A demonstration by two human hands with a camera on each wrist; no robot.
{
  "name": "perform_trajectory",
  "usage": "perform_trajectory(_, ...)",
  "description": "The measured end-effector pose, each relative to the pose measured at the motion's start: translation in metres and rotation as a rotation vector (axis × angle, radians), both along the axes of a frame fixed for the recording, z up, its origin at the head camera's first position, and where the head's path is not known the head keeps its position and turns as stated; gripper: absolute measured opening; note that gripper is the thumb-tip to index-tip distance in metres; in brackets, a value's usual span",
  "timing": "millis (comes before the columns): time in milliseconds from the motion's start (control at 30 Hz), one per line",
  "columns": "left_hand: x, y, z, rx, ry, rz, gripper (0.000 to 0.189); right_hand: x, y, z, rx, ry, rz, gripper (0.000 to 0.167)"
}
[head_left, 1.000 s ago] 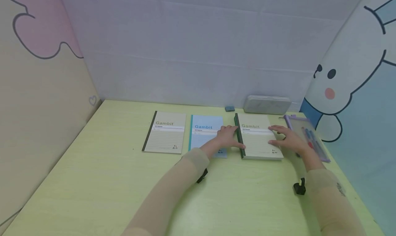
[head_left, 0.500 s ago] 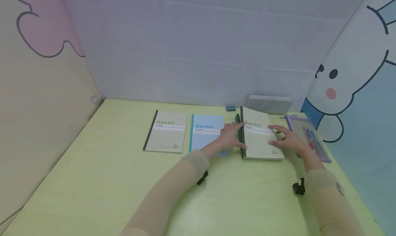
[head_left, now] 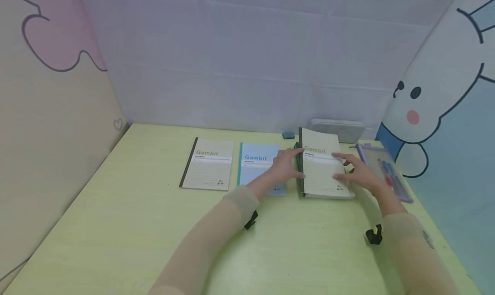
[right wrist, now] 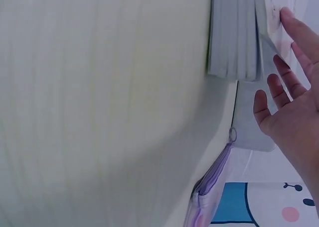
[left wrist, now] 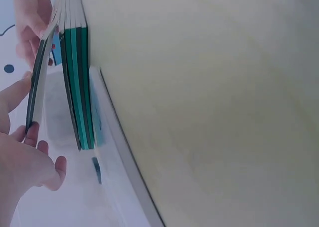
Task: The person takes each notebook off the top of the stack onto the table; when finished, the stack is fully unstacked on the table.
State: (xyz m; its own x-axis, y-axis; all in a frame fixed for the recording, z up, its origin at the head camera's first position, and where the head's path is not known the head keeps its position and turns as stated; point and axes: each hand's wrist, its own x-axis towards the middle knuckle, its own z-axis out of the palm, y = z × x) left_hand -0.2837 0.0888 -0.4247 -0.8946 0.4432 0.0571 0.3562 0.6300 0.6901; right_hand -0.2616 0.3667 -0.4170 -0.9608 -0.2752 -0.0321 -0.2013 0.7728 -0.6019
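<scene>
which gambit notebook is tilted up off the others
The top white notebook of the right-hand stack: a gap shows beneath its dark spine, while the far-left white notebook and the blue notebook lie flat.

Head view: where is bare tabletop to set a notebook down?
Free: the table between left sleeve and right sleeve, and left of the leftmost notebook. Crowded: right rear, with lifted notebook, stack, pouch and grey case.

Pale notebook (head_left: 321, 170), closed, dark spine, gold "Gambit" lettering, ruled lines on cover. Raised off stack (left wrist: 79, 87), tilted, far end higher, near end close to stack. Left hand (head_left: 284, 166) grips spine side, right hand (head_left: 359, 172) holds opposite edge. Stack flat on counter (head_left: 309, 243), dark and green spines facing left.
</scene>
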Motion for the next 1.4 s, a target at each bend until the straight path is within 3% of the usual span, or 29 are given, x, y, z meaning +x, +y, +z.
perform_trajectory(200,-0.007,-0.017,0.003,0.07,-0.037,0.006,0.083,0.003,-0.018,0.017,0.005,0.055,0.045,0.074)
perform_trajectory(533,-0.017,-0.051,0.016,0.155,-0.046,-0.028,0.082,0.003,-0.045,0.04,-0.042,0.063,0.138,0.076)
perform_trajectory(733,-0.022,-0.073,0.024,0.172,-0.046,-0.029,0.081,-0.002,-0.066,0.05,-0.106,0.011,0.098,0.076)
perform_trajectory(1067,-0.029,-0.117,0.045,0.163,0.047,-0.031,0.08,-0.018,-0.105,0.055,-0.163,0.08,0.076,0.078)
perform_trajectory(1400,-0.037,-0.172,0.054,0.136,0.026,-0.012,0.081,-0.023,-0.153,0.067,-0.224,0.112,0.085,0.081)
